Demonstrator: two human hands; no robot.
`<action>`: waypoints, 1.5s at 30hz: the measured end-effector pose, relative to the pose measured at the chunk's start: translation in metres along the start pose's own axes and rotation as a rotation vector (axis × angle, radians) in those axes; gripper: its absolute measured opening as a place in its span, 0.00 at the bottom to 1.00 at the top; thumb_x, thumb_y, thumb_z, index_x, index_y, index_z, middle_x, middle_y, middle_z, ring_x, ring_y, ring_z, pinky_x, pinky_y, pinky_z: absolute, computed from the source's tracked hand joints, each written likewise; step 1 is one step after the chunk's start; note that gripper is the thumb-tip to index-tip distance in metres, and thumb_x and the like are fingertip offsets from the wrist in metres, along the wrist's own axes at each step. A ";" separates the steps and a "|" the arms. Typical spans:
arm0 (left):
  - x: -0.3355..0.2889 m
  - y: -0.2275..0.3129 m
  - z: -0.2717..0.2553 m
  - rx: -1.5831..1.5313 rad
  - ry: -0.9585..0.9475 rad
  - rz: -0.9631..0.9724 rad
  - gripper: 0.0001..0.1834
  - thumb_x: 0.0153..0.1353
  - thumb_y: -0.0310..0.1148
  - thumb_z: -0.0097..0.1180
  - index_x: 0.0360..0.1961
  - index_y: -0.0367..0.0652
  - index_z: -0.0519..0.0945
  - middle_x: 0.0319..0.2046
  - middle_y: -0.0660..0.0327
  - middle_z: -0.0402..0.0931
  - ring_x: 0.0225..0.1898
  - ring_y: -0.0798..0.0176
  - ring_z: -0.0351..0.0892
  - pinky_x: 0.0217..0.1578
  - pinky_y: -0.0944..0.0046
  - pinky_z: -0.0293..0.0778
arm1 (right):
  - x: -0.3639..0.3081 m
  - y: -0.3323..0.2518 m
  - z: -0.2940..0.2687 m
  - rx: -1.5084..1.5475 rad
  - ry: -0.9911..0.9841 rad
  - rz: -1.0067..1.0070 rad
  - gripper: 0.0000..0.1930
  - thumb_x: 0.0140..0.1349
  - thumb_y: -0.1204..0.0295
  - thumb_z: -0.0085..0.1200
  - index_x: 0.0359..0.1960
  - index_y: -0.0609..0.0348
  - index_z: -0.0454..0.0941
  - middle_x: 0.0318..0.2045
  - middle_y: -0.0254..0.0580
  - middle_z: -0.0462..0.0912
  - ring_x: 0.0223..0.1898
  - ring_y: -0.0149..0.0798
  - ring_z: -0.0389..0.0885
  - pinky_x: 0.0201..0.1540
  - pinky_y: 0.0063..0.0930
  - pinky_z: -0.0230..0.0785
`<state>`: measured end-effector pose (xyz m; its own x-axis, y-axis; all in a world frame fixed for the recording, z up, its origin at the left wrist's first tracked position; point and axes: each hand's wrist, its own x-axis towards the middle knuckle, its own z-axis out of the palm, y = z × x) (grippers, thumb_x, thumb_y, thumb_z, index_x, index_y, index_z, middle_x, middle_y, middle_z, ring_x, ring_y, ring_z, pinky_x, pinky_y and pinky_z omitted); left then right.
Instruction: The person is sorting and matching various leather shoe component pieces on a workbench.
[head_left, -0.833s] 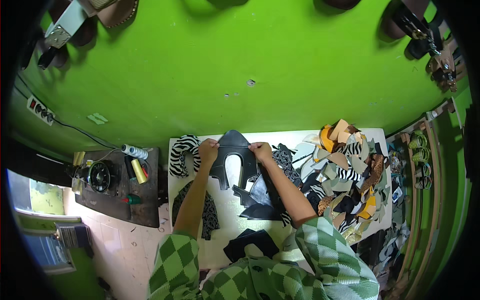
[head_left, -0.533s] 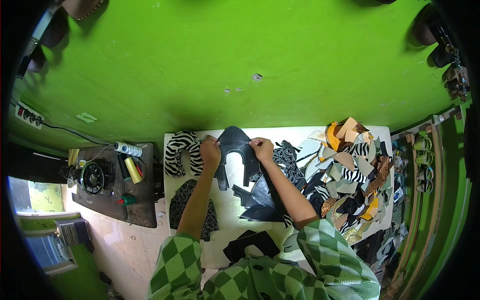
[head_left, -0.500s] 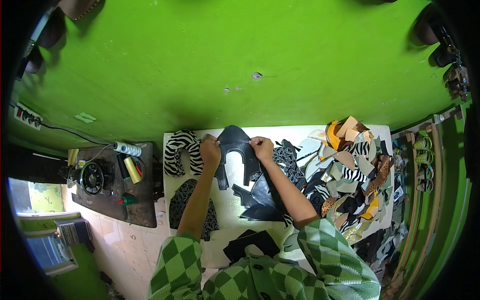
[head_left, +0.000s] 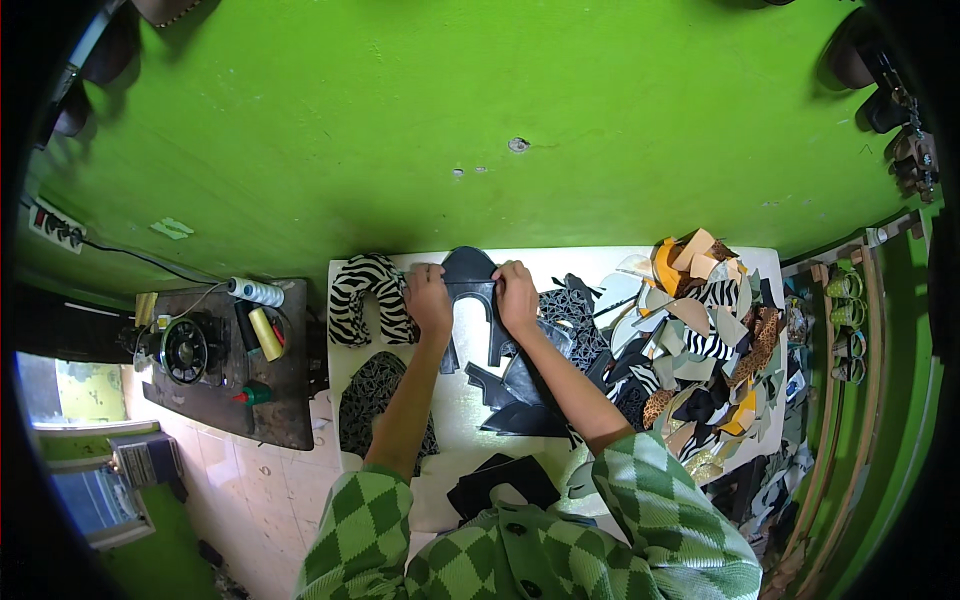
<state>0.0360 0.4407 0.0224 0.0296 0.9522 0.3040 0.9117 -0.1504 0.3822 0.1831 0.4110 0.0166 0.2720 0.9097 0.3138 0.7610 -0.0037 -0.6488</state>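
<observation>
A black, leather-like U-shaped shoe upper piece (head_left: 468, 266) lies near the far edge of the white table (head_left: 400, 505), its two legs pointing toward me. The fingers of my left hand (head_left: 430, 300) are bent over its left side. My right hand (head_left: 515, 298) grips the right side the same way. Both hands hide parts of the piece. Left of my left hand sits a zebra-striped U-shaped piece (head_left: 352, 300), with a dark patterned piece (head_left: 372, 398) nearer me. Below my right hand lie more black cut pieces (head_left: 520, 415).
A pile of mixed scraps (head_left: 700, 350) covers the table's right side. Dark folded pieces (head_left: 503, 487) lie at the near edge. On the left, a sewing machine (head_left: 185, 350) and thread cones (head_left: 257, 292) stand on a brown table. A green wall (head_left: 600, 130) rises behind.
Both hands have shifted from pinching the piece's side edges to lying more over its sides, fingers bent. The piece remains at the table's far edge.
</observation>
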 end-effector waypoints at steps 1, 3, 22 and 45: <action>-0.003 -0.006 0.004 0.006 0.008 -0.003 0.09 0.51 0.26 0.55 0.35 0.45 0.75 0.36 0.60 0.70 0.44 0.54 0.71 0.41 0.58 0.69 | -0.003 -0.003 0.003 -0.016 -0.046 -0.031 0.08 0.47 0.84 0.49 0.29 0.60 0.74 0.32 0.44 0.73 0.37 0.47 0.74 0.38 0.38 0.69; -0.010 -0.012 0.012 -0.043 0.011 0.123 0.10 0.50 0.23 0.54 0.36 0.43 0.77 0.35 0.58 0.72 0.40 0.54 0.72 0.40 0.58 0.69 | -0.010 -0.003 0.008 -0.013 -0.052 -0.067 0.09 0.47 0.84 0.49 0.30 0.61 0.74 0.33 0.45 0.73 0.37 0.47 0.73 0.38 0.38 0.69; -0.051 -0.003 -0.006 0.037 -0.109 0.225 0.24 0.57 0.35 0.48 0.55 0.39 0.70 0.58 0.55 0.64 0.60 0.52 0.59 0.54 0.55 0.61 | -0.038 -0.012 -0.039 -0.079 -0.138 -0.217 0.25 0.44 0.83 0.52 0.50 0.56 0.73 0.50 0.44 0.72 0.52 0.46 0.69 0.52 0.37 0.61; -0.330 -0.020 -0.126 -0.290 -0.365 0.213 0.15 0.50 0.29 0.56 0.41 0.43 0.73 0.42 0.56 0.69 0.46 0.51 0.67 0.45 0.56 0.65 | -0.273 0.002 -0.149 -0.047 -0.167 0.113 0.21 0.45 0.78 0.60 0.44 0.57 0.69 0.39 0.48 0.72 0.42 0.56 0.71 0.45 0.42 0.64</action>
<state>-0.0434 0.0963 0.0249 0.3907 0.9155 0.0965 0.7204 -0.3693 0.5871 0.1977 0.1013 0.0331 0.2587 0.9586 0.1193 0.7587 -0.1252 -0.6392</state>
